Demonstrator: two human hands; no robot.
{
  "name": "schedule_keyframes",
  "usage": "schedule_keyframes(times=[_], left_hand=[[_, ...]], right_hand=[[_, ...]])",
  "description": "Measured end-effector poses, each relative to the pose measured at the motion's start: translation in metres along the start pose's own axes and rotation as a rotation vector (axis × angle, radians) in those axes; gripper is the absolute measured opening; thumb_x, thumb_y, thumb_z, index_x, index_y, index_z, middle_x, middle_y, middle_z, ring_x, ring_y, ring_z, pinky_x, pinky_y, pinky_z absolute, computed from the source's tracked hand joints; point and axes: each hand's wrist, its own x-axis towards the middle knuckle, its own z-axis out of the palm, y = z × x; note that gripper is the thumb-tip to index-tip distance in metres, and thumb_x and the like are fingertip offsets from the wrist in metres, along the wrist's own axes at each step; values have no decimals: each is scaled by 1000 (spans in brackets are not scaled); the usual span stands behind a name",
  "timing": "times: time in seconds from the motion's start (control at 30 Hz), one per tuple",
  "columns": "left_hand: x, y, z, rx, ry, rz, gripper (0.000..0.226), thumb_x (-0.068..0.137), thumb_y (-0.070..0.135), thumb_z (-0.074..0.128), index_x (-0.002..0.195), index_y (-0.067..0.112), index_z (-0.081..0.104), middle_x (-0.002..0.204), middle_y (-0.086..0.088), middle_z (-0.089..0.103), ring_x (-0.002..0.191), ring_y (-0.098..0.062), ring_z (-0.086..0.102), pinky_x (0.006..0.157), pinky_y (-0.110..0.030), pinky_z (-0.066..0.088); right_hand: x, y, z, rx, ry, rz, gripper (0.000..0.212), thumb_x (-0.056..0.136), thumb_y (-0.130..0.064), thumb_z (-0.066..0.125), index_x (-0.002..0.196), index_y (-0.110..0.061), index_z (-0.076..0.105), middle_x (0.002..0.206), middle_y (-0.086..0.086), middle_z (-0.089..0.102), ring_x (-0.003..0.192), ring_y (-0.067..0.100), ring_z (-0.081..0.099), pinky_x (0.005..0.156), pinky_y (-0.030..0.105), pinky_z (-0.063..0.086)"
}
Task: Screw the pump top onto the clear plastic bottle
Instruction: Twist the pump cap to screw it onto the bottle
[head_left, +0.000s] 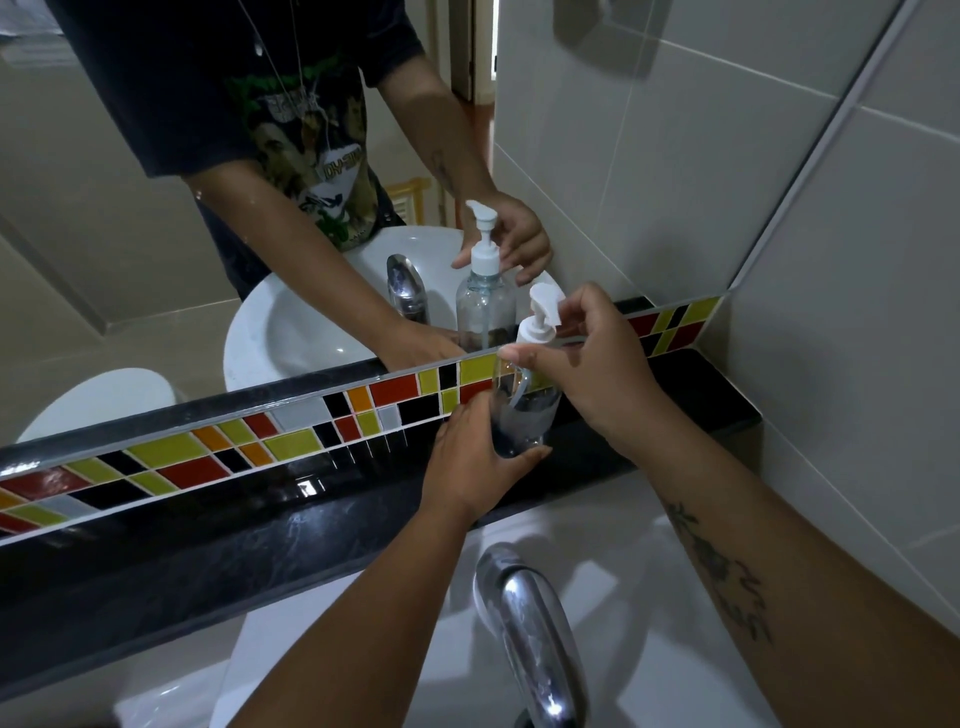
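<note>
A large mirror (130, 234) fills the scene from nine to twelve o'clock. Below it runs a band of mosaic tiles (291, 431) in red, yellow, orange, black and grey, above a glossy black counter (156, 571). Pale grey wall tiles (857, 260) cover the two o'clock side. A white basin (597, 545) with a chrome faucet (535, 639) sits at six o'clock.

The clear plastic bottle (524, 410) stands on the ledge (260, 530), behind the tap (535, 639) and the basin (613, 540). The pump top (540, 317) sits on the bottle's neck. The left hand (478, 467) is at the bottle's base on its left; the right hand (597, 374) is at its right, by the pump top. Behind the bottle runs the tile strip (234, 441), with the mirror (208, 234) above it.
</note>
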Motion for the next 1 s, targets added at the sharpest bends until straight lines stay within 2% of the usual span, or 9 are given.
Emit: schedule_keyframes(times=[0.17,0.3,0.4,0.47,0.53,0.67,0.8,0.93,1.0], left_hand=[[0,0,1,10,-5,-6,63,71,63,82,119,36,52,123,10,63,114,-15,60,95,-46,56],[1,2,1,9,0,1,61,73,59,86,117,34,52,122,9,63,113,-15,59,95,-44,55],[1,1,0,14,0,5,61,73,60,86,116,33,52,120,8,63,112,-16,59,95,-46,55],[0,0,0,13,3,11,62,73,59,85,118,33,53,122,9,64,113,-15,59,96,-45,54],[0,1,0,9,0,17,63,74,58,86,121,34,53,125,9,64,115,-14,59,98,-44,54],[0,1,0,5,-2,20,65,74,58,85,125,35,52,128,9,63,118,-14,58,100,-44,53],[0,1,0,21,-8,14,66,74,60,84,125,36,51,129,9,63,120,-15,57,101,-44,53],[1,0,0,26,-10,11,67,74,60,85,126,35,51,129,8,62,120,-15,57,101,-44,53],[0,0,0,27,-7,11,67,74,59,85,125,34,52,128,8,63,118,-15,57,100,-44,53]], right_hand=[[-5,2,-5,-4,-101,14,66,70,-30,81,126,-30,45,126,-14,51,109,-2,47,81,14,37],[-9,4,-7,14,-184,42,61,87,-30,66,141,-31,38,142,-12,46,127,2,39,97,20,33],[-9,1,-5,22,-143,48,44,91,-27,60,133,-29,49,129,-12,55,118,3,48,94,24,38],[-8,-1,-3,22,-105,48,31,88,-25,64,118,-28,55,109,-19,58,101,-2,53,88,22,42],[-6,-2,0,37,-64,59,27,83,-25,70,105,-26,54,99,-20,56,94,-3,52,81,21,45],[-2,-2,5,13,10,69,45,69,-30,81,100,-19,50,97,-12,57,87,-2,53,66,13,40],[-1,-2,-5,-21,-92,38,63,64,-33,84,117,-26,51,116,-11,55,104,0,49,72,6,37],[-4,-1,-12,2,-213,51,40,85,-34,65,123,-35,54,121,-18,56,109,-2,51,84,15,42],[-4,1,-10,-27,-199,59,37,89,-32,60,126,-34,54,126,-15,55,112,1,50,89,20,44]])
